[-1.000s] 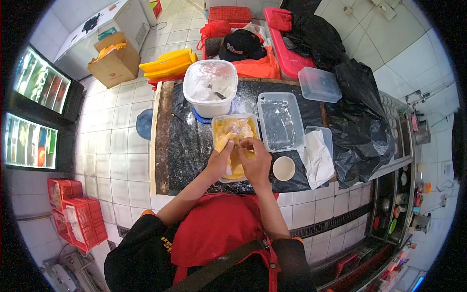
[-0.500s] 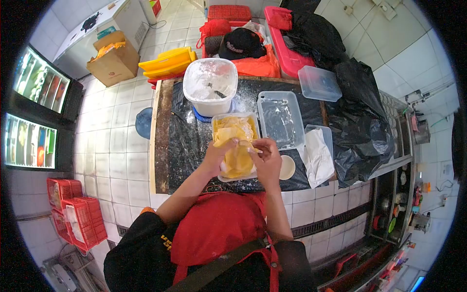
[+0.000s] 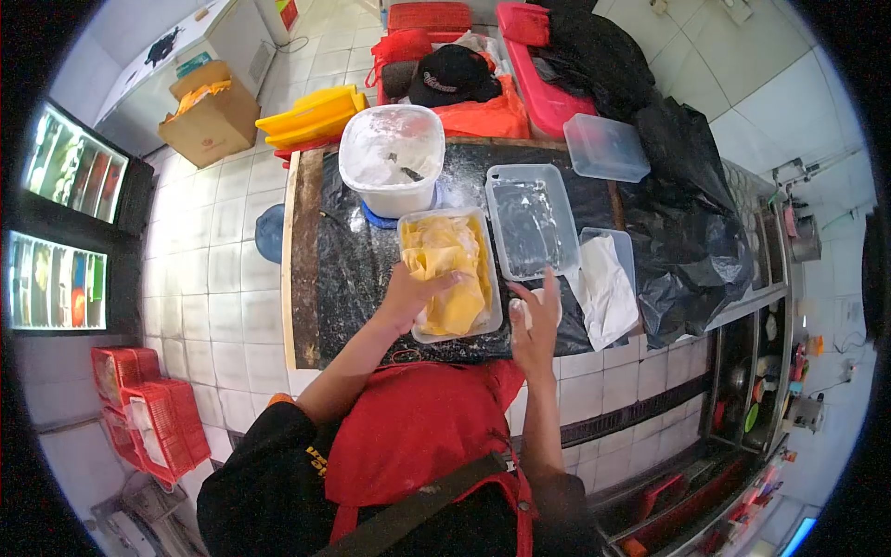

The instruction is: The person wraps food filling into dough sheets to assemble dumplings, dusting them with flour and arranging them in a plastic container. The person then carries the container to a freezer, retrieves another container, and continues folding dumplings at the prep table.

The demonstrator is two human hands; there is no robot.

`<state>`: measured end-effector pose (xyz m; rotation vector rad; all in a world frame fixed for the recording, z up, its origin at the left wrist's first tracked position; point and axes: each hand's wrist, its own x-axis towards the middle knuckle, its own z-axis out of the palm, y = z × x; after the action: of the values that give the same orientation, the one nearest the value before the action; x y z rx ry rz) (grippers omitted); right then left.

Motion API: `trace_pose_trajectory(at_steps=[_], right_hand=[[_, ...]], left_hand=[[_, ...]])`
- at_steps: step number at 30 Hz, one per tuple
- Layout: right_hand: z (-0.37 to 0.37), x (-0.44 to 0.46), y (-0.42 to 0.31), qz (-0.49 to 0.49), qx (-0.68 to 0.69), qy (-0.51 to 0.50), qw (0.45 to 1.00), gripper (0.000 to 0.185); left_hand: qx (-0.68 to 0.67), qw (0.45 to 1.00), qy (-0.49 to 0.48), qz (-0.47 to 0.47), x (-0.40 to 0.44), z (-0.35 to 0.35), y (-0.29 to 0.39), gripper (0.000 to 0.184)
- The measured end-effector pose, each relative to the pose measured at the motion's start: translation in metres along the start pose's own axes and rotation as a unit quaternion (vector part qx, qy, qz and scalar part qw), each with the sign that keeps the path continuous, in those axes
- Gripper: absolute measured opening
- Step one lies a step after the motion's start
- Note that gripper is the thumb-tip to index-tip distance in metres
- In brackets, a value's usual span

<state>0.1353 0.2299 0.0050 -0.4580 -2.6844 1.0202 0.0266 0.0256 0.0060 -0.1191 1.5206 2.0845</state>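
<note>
One left hand holds a yellow sheet under its thumb, likely so it won't slip. The right hand's fingers spread around a cup; whether gripping, I can't tell.

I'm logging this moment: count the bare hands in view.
2: the left hand at the yellow sheets in their tub, the right hand just right of that tub. No others show.

The nearest tub is smooth plastic, the apron matt cloth.
</note>
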Motion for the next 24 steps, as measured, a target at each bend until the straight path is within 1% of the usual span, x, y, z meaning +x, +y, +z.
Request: trace_pose_trajectory(at_steps=[2,3,4,5,6,8,9,10,11,12,13,15,16,18,19,21,22,23,24], right_hand=[[0.002,0.012,-0.028,-0.149,0.142,-0.021,0.978,0.036],[0.003,0.017,-0.040,-0.149,0.143,-0.019,0.978,0.036],[0.005,0.020,-0.051,-0.169,0.082,-0.034,0.982,0.037],[0.006,0.024,-0.057,-0.189,0.021,-0.048,0.981,0.038],[0.010,0.027,-0.055,-0.192,0.021,-0.049,0.980,0.038],[0.023,0.035,-0.046,-0.166,0.018,-0.047,0.985,0.038],[0.026,0.034,-0.049,-0.134,0.126,-0.052,0.982,0.035],[0.030,0.030,-0.048,-0.137,0.125,-0.056,0.981,0.035],[0.036,0.026,-0.046,-0.049,0.215,-0.088,0.971,0.031],[0.037,0.024,-0.047,0.041,0.301,-0.117,0.946,0.028],[0.037,0.024,-0.048,0.041,0.300,-0.117,0.946,0.028],[0.034,0.023,-0.052,-0.046,0.179,-0.026,0.982,0.024],[0.032,0.023,-0.053,-0.044,0.180,-0.026,0.982,0.024],[0.028,0.025,-0.051,-0.163,0.107,0.021,0.981,0.024],[0.028,0.027,-0.049,-0.162,0.107,0.022,0.981,0.024],[0.028,0.030,-0.043,-0.147,0.110,-0.029,0.982,0.026],[0.030,0.032,-0.043,-0.146,0.109,-0.028,0.983,0.026],[0.031,0.033,-0.044,-0.067,0.222,-0.064,0.971,0.030],[0.032,0.034,-0.044,0.013,0.329,-0.099,0.939,0.035]], left_hand=[[0.031,0.999,0.005,0.017,-0.002,0.003,0.002,0.047],[0.058,0.998,0.014,0.034,-0.004,0.004,0.002,0.047],[0.058,0.998,0.014,0.035,-0.005,0.003,0.001,0.047],[0.064,0.996,0.005,0.056,-0.005,0.000,0.000,0.046],[0.070,0.995,-0.002,0.076,-0.006,-0.002,-0.002,0.044],[0.059,0.996,0.016,0.072,-0.005,-0.007,-0.002,0.042],[0.049,0.996,0.030,0.064,-0.006,-0.008,-0.002,0.040],[0.046,0.996,0.034,0.065,-0.006,-0.009,-0.001,0.040],[0.017,0.998,0.042,0.037,-0.006,-0.008,0.001,0.039],[-0.013,0.999,0.047,0.007,-0.006,-0.008,0.003,0.038],[-0.013,0.999,0.047,0.007,-0.005,-0.008,0.004,0.038],[0.049,0.998,0.023,0.017,-0.005,-0.010,0.005,0.039],[0.050,0.998,0.023,0.016,-0.005,-0.011,0.005,0.039],[0.115,0.993,0.003,0.007,-0.004,-0.012,0.005,0.041],[0.116,0.993,0.002,0.006,-0.004,-0.013,0.004,0.041],[0.114,0.992,-0.039,0.030,-0.002,-0.015,-0.001,0.041],[0.114,0.992,-0.041,0.029,-0.001,-0.015,-0.004,0.041],[0.072,0.997,-0.033,-0.005,0.001,-0.016,-0.007,0.041],[0.030,0.999,-0.024,-0.039,0.001,-0.016,-0.008,0.041]])
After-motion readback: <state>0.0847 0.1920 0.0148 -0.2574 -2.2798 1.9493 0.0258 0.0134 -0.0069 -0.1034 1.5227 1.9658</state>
